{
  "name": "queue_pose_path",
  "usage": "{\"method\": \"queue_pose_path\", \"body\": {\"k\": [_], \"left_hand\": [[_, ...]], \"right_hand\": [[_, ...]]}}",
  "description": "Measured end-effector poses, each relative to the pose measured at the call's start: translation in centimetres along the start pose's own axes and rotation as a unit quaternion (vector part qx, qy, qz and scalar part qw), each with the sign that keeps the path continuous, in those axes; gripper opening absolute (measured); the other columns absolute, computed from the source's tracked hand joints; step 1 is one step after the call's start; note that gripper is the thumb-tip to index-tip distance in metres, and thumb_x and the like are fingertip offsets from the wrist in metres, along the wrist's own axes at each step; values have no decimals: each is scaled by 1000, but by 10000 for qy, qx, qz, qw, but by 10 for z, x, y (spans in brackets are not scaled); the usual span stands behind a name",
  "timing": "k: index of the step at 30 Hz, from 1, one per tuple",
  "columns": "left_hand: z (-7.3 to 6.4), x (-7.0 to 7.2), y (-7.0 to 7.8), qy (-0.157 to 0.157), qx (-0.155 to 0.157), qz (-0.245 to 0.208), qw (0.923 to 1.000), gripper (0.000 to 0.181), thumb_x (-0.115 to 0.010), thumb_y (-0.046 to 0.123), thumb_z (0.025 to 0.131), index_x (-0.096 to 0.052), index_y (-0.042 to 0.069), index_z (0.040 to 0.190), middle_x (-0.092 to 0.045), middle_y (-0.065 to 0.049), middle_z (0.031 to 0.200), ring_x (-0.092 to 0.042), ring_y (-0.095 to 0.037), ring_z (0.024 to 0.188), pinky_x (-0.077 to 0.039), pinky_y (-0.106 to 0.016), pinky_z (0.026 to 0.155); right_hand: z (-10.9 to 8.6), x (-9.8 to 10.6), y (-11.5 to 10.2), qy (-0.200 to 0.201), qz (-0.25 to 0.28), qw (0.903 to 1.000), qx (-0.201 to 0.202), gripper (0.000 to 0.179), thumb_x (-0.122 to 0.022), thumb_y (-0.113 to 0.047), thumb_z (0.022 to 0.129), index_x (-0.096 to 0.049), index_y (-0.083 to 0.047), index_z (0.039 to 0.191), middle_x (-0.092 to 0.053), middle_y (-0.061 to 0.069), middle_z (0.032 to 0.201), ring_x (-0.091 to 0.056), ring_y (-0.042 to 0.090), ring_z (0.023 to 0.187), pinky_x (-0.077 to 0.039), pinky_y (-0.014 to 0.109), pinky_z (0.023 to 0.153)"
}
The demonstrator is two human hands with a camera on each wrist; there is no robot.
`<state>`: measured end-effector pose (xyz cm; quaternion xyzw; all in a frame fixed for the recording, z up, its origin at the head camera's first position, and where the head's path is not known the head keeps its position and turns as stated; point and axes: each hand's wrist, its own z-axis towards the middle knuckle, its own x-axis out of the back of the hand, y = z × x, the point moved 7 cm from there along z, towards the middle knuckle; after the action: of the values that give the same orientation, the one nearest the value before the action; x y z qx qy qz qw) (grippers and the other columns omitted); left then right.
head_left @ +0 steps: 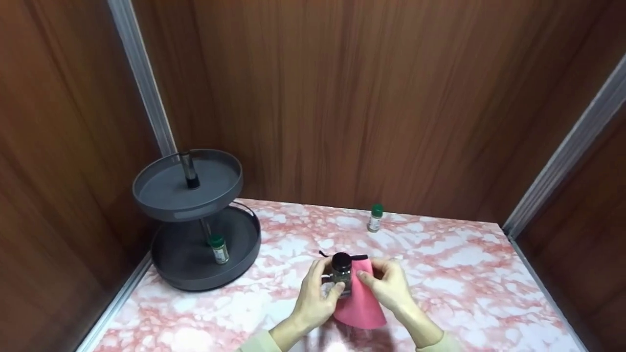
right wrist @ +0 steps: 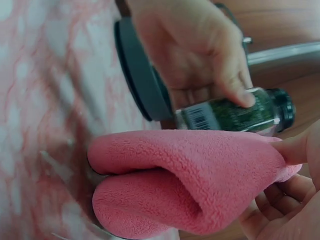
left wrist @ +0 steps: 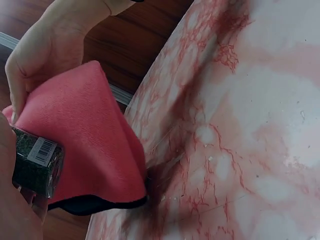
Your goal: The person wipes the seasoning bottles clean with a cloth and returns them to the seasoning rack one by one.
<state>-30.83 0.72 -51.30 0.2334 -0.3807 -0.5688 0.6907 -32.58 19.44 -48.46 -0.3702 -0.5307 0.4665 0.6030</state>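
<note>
My left hand (head_left: pixel 310 298) grips a small clear spice jar (right wrist: pixel 237 115) with a dark cap, dried green herbs and a barcode label. The jar is held above the table, cap up in the head view. A pink fleecy cloth (head_left: pixel 361 310) with a dark edge hangs folded from my right hand (head_left: pixel 393 288), pinched between thumb and fingers. In the right wrist view the cloth lies alongside the jar and overlaps its lower side. The left wrist view shows the jar's base and label (left wrist: pixel 42 151) against the cloth.
A dark grey two-tier round tray stand (head_left: pixel 188 215) stands at the left. One green-capped spice jar (head_left: pixel 220 252) is on its lower tier; another green-capped jar (head_left: pixel 374 221) stands at the back of the marbled table (head_left: pixel 464 283). Wood-grain panels (head_left: pixel 313 98) enclose the table.
</note>
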Motion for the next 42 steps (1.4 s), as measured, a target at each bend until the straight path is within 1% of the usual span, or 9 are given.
{"method": "queue_pose_path", "body": {"k": [4,7,12,16,24,31,35,38,42], "left_hand": [[0,0,-1,-59,118,6,9999,53,-79,12,99,-61,9,149,-69,-6,130,-71,-22,116,-64,-39,104],[1,0,-2,-46,96,58,9999,54,-79,10,99,-61,8,150,-70,-6,132,-71,-23,118,-63,-39,106],[-2,-3,-2,-17,58,204,9998,57,-79,7,97,-61,6,150,-71,-7,134,-71,-22,118,-62,-40,107],[-4,-7,-2,-136,58,255,9996,57,-78,8,97,-61,6,152,-70,-9,136,-71,-22,118,-62,-41,107],[0,-12,1,-360,139,-86,9992,56,-76,4,98,-59,3,152,-67,-14,141,-72,-28,118,-67,-40,103],[6,-12,5,-381,291,-179,9987,56,-77,4,98,-59,0,151,-68,-15,140,-72,-29,120,-67,-38,105],[9,-10,9,-376,249,-132,9989,55,-77,5,99,-60,2,151,-69,-14,135,-73,-29,120,-65,-40,107],[12,-9,11,-341,210,-152,9991,54,-77,5,99,-60,2,151,-69,-15,134,-73,-29,120,-65,-41,108],[13,-7,11,-307,259,-220,9990,56,-77,6,99,-58,1,152,-69,-15,137,-72,-29,121,-65,-40,107]], "right_hand": [[0,-3,6,-11,-72,10000,-60,25,-81,0,94,-81,10,117,-84,21,103,-74,12,86,-62,21,77],[-1,-4,6,-37,10,9999,-121,25,-81,0,95,-80,10,118,-84,20,104,-74,12,87,-62,20,78],[-3,2,-5,-95,260,9993,-247,28,-79,-1,96,-78,13,121,-84,20,105,-74,11,87,-64,22,80],[-4,11,-14,11,457,9984,-328,28,-79,0,96,-78,13,121,-84,17,103,-75,11,85,-65,23,79],[-2,18,-21,-74,378,9992,-121,27,-78,0,97,-78,15,119,-83,15,98,-72,5,82,-61,20,76],[-2,16,-7,-79,225,9993,-286,26,-77,-1,97,-78,13,119,-83,16,101,-72,9,83,-62,21,76],[-4,11,5,-80,115,9990,-420,24,-77,0,96,-79,12,116,-83,15,100,-71,12,84,-62,21,75],[-7,7,13,-122,50,9987,-494,24,-77,-1,96,-79,12,117,-83,14,100,-71,12,85,-62,22,76],[-8,3,20,-217,39,9984,-522,27,-77,-2,97,-78,12,120,-83,16,103,-73,12,86,-62,22,78]]}}
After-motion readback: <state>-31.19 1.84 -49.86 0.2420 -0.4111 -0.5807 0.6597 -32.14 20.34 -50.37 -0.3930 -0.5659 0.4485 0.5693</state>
